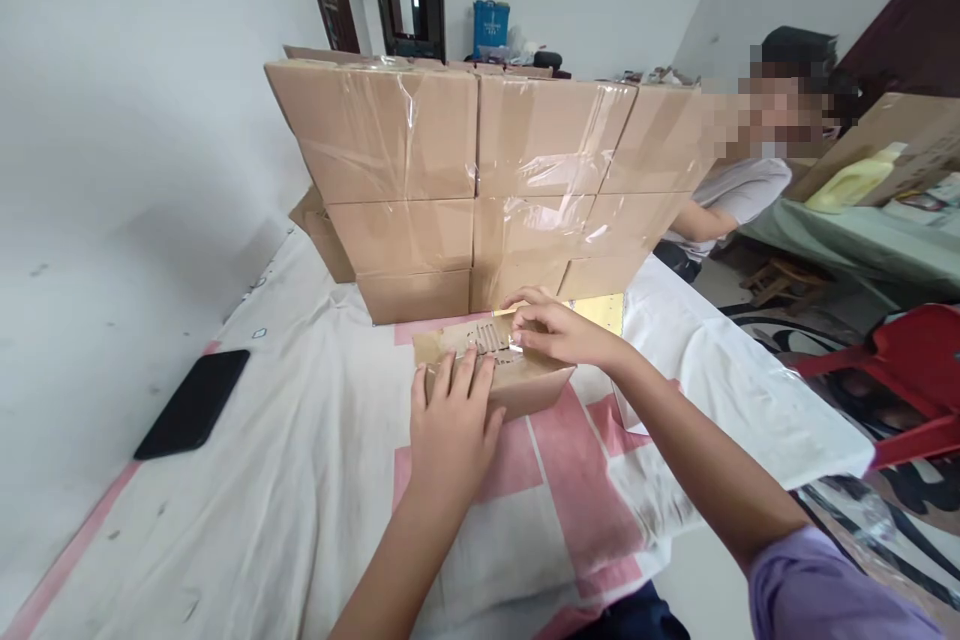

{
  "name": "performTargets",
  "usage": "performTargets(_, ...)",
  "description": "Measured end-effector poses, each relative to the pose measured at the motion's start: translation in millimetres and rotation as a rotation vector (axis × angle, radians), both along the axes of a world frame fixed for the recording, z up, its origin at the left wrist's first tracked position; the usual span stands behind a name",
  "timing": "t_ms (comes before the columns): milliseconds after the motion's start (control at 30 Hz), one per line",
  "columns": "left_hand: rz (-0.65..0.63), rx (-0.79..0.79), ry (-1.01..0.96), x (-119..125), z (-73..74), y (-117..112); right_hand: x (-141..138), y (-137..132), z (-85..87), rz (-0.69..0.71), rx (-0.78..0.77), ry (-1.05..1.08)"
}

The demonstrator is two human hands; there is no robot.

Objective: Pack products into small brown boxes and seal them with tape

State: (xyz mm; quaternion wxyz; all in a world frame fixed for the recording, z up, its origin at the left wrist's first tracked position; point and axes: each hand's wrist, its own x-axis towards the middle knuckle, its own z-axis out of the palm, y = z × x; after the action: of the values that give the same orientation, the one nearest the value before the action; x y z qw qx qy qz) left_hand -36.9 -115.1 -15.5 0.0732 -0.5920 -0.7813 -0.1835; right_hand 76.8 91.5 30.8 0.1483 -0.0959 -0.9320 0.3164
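Observation:
A small brown cardboard box (534,392) with dark print on its top lies on the cloth-covered table before me. My left hand (454,415) rests on the box's near left part, fingers spread and lying over the top. Above its right part is my right hand (553,330), with thumb and fingers curled together in a pinch. A small shiny glint shows at those fingertips; whether it is clear tape I cannot tell. Just behind the box rises a stack of taped cardboard boxes (405,145), several in all.
A dark phone-like slab (193,404) lies on the cloth (315,480) at left, near the wall. A yellow sheet (600,312) sits by the stack's foot. At right are a seated person (739,190), a red plastic chair (911,370) and a wooden stool (787,278).

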Motion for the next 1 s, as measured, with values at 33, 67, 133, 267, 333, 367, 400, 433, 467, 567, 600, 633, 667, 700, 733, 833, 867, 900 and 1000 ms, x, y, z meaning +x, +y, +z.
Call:
performTargets(33, 0.004, 0.007, 0.000, 0.1, -0.1, 0.2, -2.2, 0.1, -1.0, 0.005, -0.024, 0.014)
performTargets(67, 0.008, 0.015, 0.002, 0.1, -0.2, 0.7, -4.1, -0.7, -1.2, 0.014, -0.038, 0.021)
performTargets(133, 0.016, 0.031, 0.007, 0.2, -1.5, 1.8, -6.6, -3.9, 0.3, 0.034, -0.045, 0.013)
performTargets(267, 0.016, 0.073, 0.032, -0.1, -7.3, 3.3, -3.1, -12.1, 8.9, 0.042, -0.097, 0.029)
performTargets(333, 0.009, 0.084, 0.044, -0.1, -9.6, 2.8, -0.3, -13.4, 11.7, 0.054, -0.115, 0.043)
performTargets(367, 0.009, 0.084, 0.045, 0.1, -10.1, 2.3, 0.0, -12.8, 11.5, 0.066, -0.103, 0.031)
performTargets(400, 0.013, 0.079, 0.044, 0.4, -9.9, 1.8, -0.6, -11.2, 10.0, 0.074, -0.080, 0.007)
performTargets(433, 0.017, 0.071, 0.040, 0.8, -9.2, 1.4, -2.2, -9.1, 7.3, 0.074, -0.050, -0.024)
performTargets(467, 0.021, 0.060, 0.034, 1.4, -8.0, 1.2, -4.4, -6.7, 3.6, 0.067, -0.019, -0.054)
performTargets(567, 0.038, 0.032, 0.020, 5.2, -2.5, 2.7, -11.6, -1.2, -7.8, 0.040, 0.047, -0.096)
performTargets(600, 0.045, 0.026, 0.021, 7.3, -0.5, 3.9, -13.1, -0.5, -10.4, 0.035, 0.060, -0.096)
performTargets(633, 0.054, 0.024, 0.027, 9.9, 1.2, 5.5, -14.2, -0.4, -12.0, 0.029, 0.072, -0.093)
performTargets(667, 0.065, 0.023, 0.035, 12.7, 2.7, 7.4, -14.7, -0.7, -12.9, 0.023, 0.081, -0.091)
performTargets(700, 0.077, 0.022, 0.043, 15.7, 3.7, 9.4, -15.0, -1.3, -13.3, 0.018, 0.088, -0.091)
performTargets(733, 0.091, 0.022, 0.050, 18.7, 4.2, 11.3, -15.0, -2.1, -13.3, 0.012, 0.094, -0.091)
performTargets(833, 0.126, 0.024, 0.048, 25.9, 3.0, 15.1, -15.2, -4.7, -13.4, -0.003, 0.108, -0.103)
performTargets(867, 0.132, 0.025, 0.045, 27.5, 2.0, 15.5, -15.3, -5.7, -13.7, -0.014, 0.114, -0.113)
performTargets(900, 0.135, 0.028, 0.043, 28.7, 0.9, 15.5, -15.5, -6.8, -13.9, -0.027, 0.122, -0.125)
performTargets(1000, 0.140, 0.031, 0.050, 31.1, -2.1, 14.5, -15.5, -10.5, -14.5, -0.051, 0.153, -0.154)
